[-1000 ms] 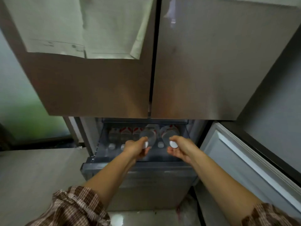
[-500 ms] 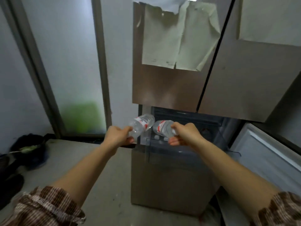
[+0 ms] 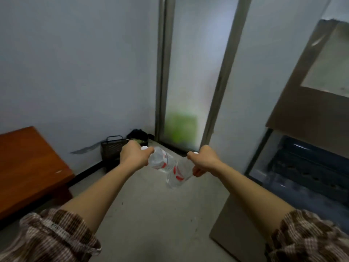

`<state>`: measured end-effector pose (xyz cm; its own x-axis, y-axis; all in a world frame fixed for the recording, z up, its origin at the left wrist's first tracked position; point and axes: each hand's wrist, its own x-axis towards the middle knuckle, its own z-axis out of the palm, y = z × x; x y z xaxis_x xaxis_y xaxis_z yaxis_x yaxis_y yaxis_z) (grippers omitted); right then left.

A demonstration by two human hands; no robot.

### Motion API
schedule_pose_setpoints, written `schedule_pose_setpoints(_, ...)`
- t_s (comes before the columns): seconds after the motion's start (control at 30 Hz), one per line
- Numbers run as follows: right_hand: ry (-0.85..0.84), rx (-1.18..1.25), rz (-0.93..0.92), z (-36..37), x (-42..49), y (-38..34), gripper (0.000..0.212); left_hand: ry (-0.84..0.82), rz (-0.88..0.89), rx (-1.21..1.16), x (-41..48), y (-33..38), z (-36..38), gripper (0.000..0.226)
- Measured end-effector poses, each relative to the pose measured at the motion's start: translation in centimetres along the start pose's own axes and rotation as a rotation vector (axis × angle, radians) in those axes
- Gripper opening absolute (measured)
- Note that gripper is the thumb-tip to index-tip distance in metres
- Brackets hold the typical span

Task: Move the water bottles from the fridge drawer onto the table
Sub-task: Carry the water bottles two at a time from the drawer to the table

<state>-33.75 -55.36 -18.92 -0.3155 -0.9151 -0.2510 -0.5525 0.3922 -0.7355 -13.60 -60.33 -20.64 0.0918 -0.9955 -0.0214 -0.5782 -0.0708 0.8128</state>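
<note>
Fingers of the left hand (image 3: pixel 133 155) curl round one water bottle (image 3: pixel 160 161), the right hand (image 3: pixel 204 161) gripping another (image 3: pixel 178 174).

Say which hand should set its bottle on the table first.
Left, probably. The left hand with its bottle is nearer the table at far left; the right hand is on the fridge side.

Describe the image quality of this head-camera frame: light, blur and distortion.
Head view: soft, even light with no hard shadows; motion blur smears the fridge drawer and the red labels on the left water bottle and right water bottle; the wide lens leans the door frame; the frosted glass shows only a green smudge; the wooden table is sharper.
</note>
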Motion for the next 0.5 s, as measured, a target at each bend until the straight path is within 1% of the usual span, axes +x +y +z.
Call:
schedule_pose_setpoints(0.1,-0.118,-0.180,-0.103,5.1,1.4,-4.1,0.035,0.093,-0.028,0.125,1.3,-3.7,-4.4,0.040)
schedule_pose_setpoints(0.2,-0.200,-0.322,-0.230,10.0,2.8,-8.2,0.033,0.167,-0.057,0.253,2.7,-6.7,-8.9,0.037)
schedule_pose_setpoints(0.27,-0.247,-0.396,-0.337,13.1,3.8,-11.1,0.027,0.191,-0.071,0.315,3.9,-8.7,-11.6,0.032)
schedule_pose_setpoints(0.37,-0.343,-0.469,-0.496,17.6,5.9,-15.2,0.020,0.233,-0.106,0.301,6.1,-12.3,-15.2,0.028)
schedule_pose_setpoints(0.5,-0.493,-0.558,-0.695,24.1,9.3,-20.7,0.025,0.259,-0.190,0.264,10.3,-17.2,-19.9,0.024)
